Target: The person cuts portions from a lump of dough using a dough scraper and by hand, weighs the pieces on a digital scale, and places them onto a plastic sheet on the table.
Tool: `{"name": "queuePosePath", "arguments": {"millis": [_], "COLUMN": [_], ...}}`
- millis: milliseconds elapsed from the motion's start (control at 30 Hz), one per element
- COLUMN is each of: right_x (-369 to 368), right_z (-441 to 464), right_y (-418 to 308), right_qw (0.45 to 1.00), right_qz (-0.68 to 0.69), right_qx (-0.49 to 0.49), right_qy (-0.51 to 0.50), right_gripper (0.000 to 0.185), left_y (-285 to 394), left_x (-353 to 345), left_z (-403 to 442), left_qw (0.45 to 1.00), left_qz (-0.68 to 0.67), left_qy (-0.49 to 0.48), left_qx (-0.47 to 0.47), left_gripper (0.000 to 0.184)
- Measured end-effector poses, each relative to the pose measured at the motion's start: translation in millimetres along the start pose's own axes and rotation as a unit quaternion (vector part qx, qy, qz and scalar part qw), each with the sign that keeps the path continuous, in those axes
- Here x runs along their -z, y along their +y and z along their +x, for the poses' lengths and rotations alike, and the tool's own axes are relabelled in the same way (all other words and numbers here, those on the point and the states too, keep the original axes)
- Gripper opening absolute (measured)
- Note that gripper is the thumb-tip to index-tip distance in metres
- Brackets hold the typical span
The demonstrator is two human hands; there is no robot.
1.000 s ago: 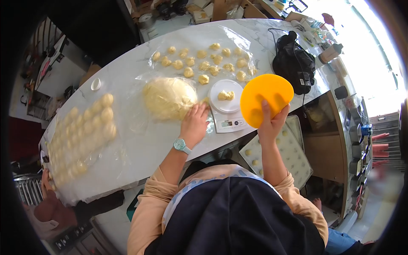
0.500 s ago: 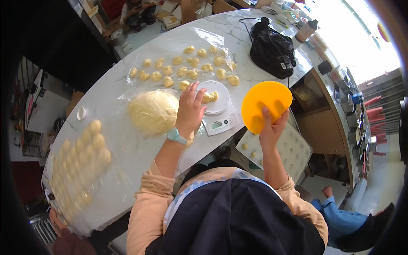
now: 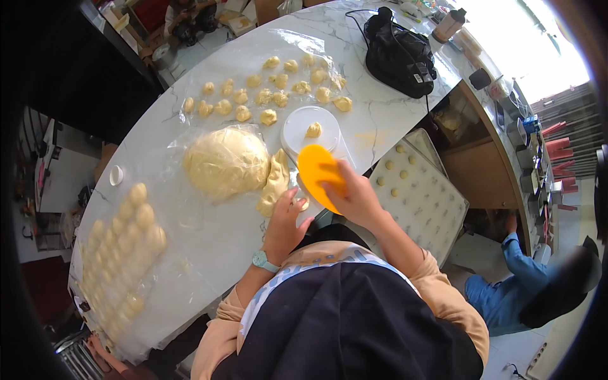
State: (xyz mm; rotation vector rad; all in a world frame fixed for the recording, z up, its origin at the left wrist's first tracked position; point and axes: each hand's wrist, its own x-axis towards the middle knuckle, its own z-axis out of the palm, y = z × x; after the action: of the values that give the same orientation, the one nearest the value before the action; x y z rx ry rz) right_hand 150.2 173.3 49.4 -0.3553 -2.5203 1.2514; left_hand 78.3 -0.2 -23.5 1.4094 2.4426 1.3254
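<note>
My right hand (image 3: 361,195) grips a round yellow dough scraper (image 3: 320,176), held tilted over the near side of the kitchen scale (image 3: 292,135). A small lump of dough (image 3: 313,130) rests on the scale's white plate, and the scraper hides the display. My left hand (image 3: 285,228), thumb and fingers apart, is at the near end of a long strip of dough (image 3: 276,180). Beside its fingertips lies a small dough piece (image 3: 304,204); whether they touch it I cannot tell. Left of the strip sits a large dough mound (image 3: 227,161), partly under clear plastic.
Several dough lumps (image 3: 263,96) lie on plastic beyond the scale. Rows of dough balls (image 3: 120,253) are under plastic at left, near a white cap (image 3: 116,175). A black bag (image 3: 399,57) stands at the back. A tray (image 3: 421,212) with dough balls is right, lower down; a person in blue (image 3: 506,291) is beyond.
My left hand has left the scale plate and come down to the dough strip. The scraper in my right hand has swung left, close to the scale. The dough on the plate looks smaller.
</note>
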Motion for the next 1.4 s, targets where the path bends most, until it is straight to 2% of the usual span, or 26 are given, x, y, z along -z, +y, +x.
{"name": "queuePosePath", "arguments": {"millis": [33,133,167,233,333,367,433,533,633,733,767,800,833,867,933,1033,1133,1233,1400], "right_x": [-9.7,-38.8,-67.1,-82.4,-78.4,-67.8,-48.3,-23.1,-7.6,6.9,12.1,17.7,22.9,26.5,33.0,38.9,41.1,42.8,38.9], "right_z": [6.2,17.5,2.8,-26.4,-43.4,-40.2,-32.3,-16.4,-11.7,-15.1,-16.9,-17.2,-18.1,-18.5,-13.0,1.5,12.0,17.6,20.9], "right_y": [-0.9,-7.7,14.9,27.7,51.8,47.5,42.6,40.5,38.7,45.3,48.6,54.2,61.1,66.4,70.8,62.7,66.5,64.7,61.7], "right_qw": [0.999,0.979,0.988,0.997,0.986,0.975,0.953,0.930,0.929,0.933,0.935,0.934,0.933,0.932,0.928,0.921,0.916,0.913,0.903], "right_qz": [-0.037,-0.133,-0.128,-0.069,0.033,0.045,0.068,0.106,0.123,0.105,0.091,0.085,0.080,0.076,0.071,0.115,0.139,0.153,0.195], "right_qx": [0.028,-0.071,-0.010,0.009,0.049,0.067,0.022,-0.007,-0.006,-0.014,-0.022,-0.025,-0.028,-0.031,-0.051,-0.048,-0.033,-0.019,-0.026], "right_qy": [-0.026,-0.140,-0.081,0.026,0.158,0.207,0.294,0.353,0.349,0.343,0.343,0.347,0.350,0.352,0.363,0.370,0.375,0.379,0.381], "right_gripper": [0.035,0.037,0.039,0.039,0.034,0.032,0.032,0.033,0.032,0.033,0.033,0.033,0.033,0.033,0.034,0.034,0.034,0.034,0.033], "left_y": [-3.5,-14.5,-13.6,-18.8,6.8,14.3,-14.0,-26.2,-27.3,-30.6,-30.7,-23.2,-16.3,-11.0,-4.1,-3.8,-3.1,2.4,-6.8], "left_x": [-1.7,-4.3,-2.9,0.9,17.6,25.3,22.3,13.2,5.2,2.6,7.3,8.6,10.7,9.7,4.3,-2.0,-0.9,18.1,28.4], "left_z": [-2.8,-7.9,-9.3,-9.1,13.1,28.8,50.9,103.3,132.6,111.8,98.7,85.2,71.3,58.2,37.7,19.1,14.9,12.0,-10.7], "left_qw": [1.000,0.999,0.999,0.996,0.949,0.942,0.940,0.869,0.743,0.851,0.885,0.941,0.975,0.991,0.990,0.986,0.987,0.977,0.976], "left_qz": [-0.008,-0.019,-0.015,-0.004,-0.229,-0.245,-0.276,-0.435,-0.582,-0.444,-0.347,-0.212,-0.072,0.000,0.143,0.163,0.138,0.137,0.168], "left_qy": [-0.001,-0.011,-0.021,-0.059,0.079,0.122,0.081,0.054,0.064,0.058,0.018,0.014,0.008,0.000,-0.015,-0.041,0.083,0.158,0.125], "left_qx": [0.002,0.026,0.046,0.065,0.202,0.194,0.181,0.229,0.324,0.274,0.309,0.262,0.210,0.137,-0.015,-0.016,0.013,0.036,0.056], "left_gripper": [0.027,0.024,0.022,0.020,0.022,0.024,0.031,0.034,0.036,0.036,0.027,0.022,0.017,0.015,0.010,0.012,0.010,0.013,0.014]}}
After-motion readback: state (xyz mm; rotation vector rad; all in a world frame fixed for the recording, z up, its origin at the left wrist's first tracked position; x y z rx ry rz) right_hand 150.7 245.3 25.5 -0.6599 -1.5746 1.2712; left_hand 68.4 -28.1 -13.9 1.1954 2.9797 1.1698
